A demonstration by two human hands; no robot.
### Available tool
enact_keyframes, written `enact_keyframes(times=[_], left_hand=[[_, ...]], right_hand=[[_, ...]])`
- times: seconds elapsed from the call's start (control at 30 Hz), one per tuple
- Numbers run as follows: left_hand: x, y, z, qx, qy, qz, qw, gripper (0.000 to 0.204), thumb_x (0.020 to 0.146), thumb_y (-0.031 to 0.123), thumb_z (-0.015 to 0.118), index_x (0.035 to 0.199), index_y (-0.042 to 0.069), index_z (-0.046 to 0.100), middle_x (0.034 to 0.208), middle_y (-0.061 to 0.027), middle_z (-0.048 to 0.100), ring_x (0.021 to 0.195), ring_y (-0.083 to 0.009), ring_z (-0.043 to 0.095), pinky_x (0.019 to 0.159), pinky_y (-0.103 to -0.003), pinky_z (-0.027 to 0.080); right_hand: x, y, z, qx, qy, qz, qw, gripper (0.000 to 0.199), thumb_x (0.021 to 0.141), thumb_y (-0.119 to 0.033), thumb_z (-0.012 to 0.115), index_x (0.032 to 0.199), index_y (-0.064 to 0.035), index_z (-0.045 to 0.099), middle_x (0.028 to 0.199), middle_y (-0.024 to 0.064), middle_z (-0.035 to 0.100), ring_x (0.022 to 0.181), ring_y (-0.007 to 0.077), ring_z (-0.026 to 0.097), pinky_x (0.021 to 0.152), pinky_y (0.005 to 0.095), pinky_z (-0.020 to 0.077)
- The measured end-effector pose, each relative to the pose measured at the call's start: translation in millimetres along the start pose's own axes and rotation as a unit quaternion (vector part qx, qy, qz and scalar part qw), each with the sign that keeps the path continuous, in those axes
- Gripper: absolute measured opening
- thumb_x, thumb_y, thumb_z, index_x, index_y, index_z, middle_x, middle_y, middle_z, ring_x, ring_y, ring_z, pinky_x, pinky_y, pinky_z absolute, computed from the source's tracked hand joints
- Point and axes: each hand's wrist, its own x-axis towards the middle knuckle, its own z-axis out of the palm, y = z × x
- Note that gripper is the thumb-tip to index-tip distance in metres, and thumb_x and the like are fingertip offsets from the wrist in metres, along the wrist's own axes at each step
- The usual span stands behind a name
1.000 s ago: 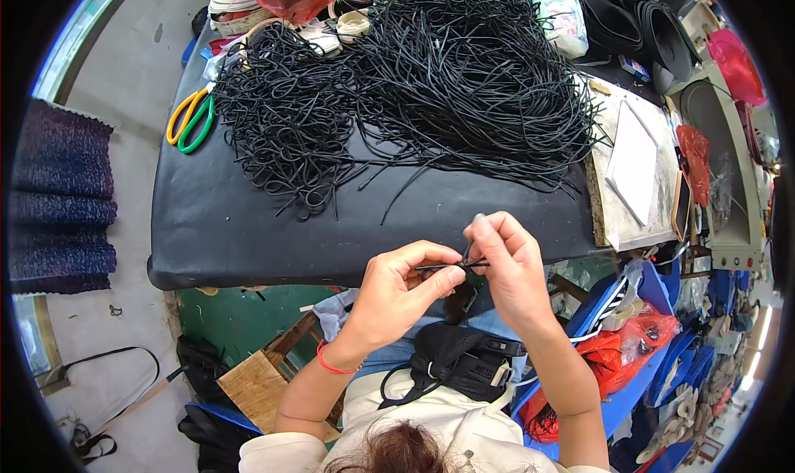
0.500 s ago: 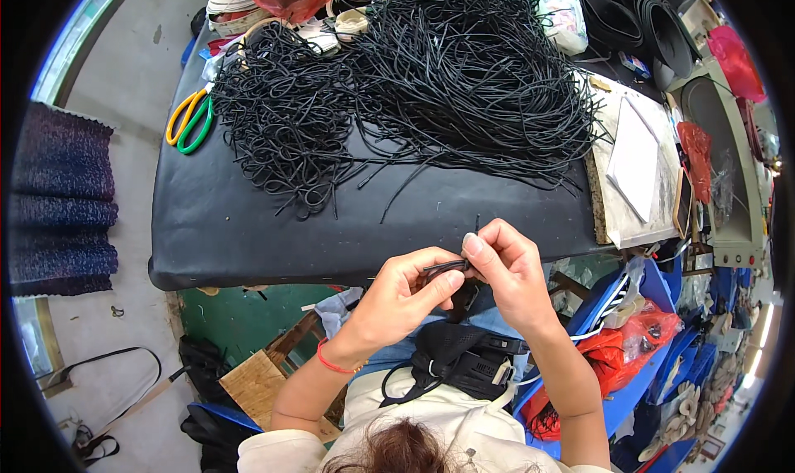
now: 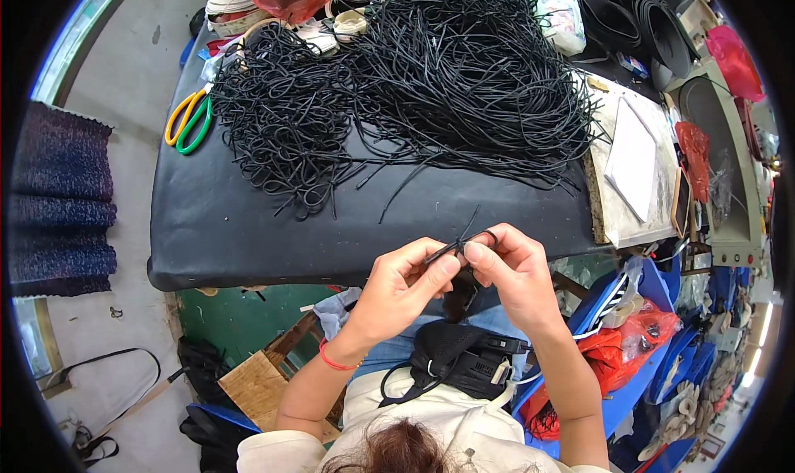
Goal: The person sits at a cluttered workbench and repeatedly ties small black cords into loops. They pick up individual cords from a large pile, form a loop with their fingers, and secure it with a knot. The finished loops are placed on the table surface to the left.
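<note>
Head view: both hands [image 3: 460,278] have dropped lower, fingers [image 3: 447,266] still pinching the black cord [image 3: 464,241].

— What's the floor like?
— Grey concrete floor [image 3: 108,67], brightly lit; a dark woven mat [image 3: 58,200] lies at the left.
— And the furniture?
— A black-topped table [image 3: 248,224] with a green front; a grey machine [image 3: 720,166] stands at its right; blue crates [image 3: 654,340] below.
</note>
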Motion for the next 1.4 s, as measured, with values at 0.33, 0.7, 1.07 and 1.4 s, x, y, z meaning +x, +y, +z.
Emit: enact_keyframes(times=[0.33,0.7,1.07,1.4], left_hand=[[-2.2,3.5,1.6,0.041,0.041,0.024,0.998,0.017,0.089,0.017,0.058,0.092,0.000,0.060,0.073,0.0015,0.057,0.064,-0.0030,0.050,0.057,-0.018,0.042],[0.3,1.8,0.9,-0.042,0.086,0.028,0.995,0.018,0.089,0.018,0.058,0.092,0.000,0.060,0.079,-0.0014,0.059,0.067,-0.0046,0.053,0.060,-0.019,0.044],[6.9,11.6,-5.1,-0.113,-0.002,-0.004,0.994,0.017,0.091,0.013,0.053,0.094,0.000,0.062,0.082,-0.0039,0.062,0.076,-0.0091,0.058,0.069,-0.023,0.047],[-1.0,13.1,-2.1,-0.117,-0.044,-0.042,0.991,0.019,0.090,0.013,0.055,0.099,-0.003,0.062,0.089,-0.0061,0.065,0.082,-0.0104,0.061,0.074,-0.024,0.050]], right_hand=[[-4.6,-5.0,7.9,-0.058,0.000,-0.043,0.997,0.015,0.086,-0.009,0.060,0.098,0.0008,0.061,0.078,-0.0007,0.059,0.066,0.0021,0.047,0.057,0.0176,0.0383],[-13.6,-2.7,11.3,-0.038,-0.010,-0.004,0.999,0.018,0.087,-0.007,0.057,0.104,-0.0001,0.059,0.077,-0.0029,0.056,0.066,0.0020,0.046,0.056,0.0169,0.0376],[-13.0,-20.9,13.9,-0.264,0.117,-0.190,0.938,0.010,0.084,-0.006,0.060,0.092,0.0002,0.062,0.083,0.0045,0.058,0.064,0.0075,0.054,0.055,0.0191,0.0427],[0.5,-11.2,20.7,-0.013,-0.001,-0.050,0.999,0.019,0.094,-0.017,0.049,0.091,0.0003,0.055,0.083,0.0032,0.060,0.068,0.0039,0.050,0.057,0.0196,0.0447]])
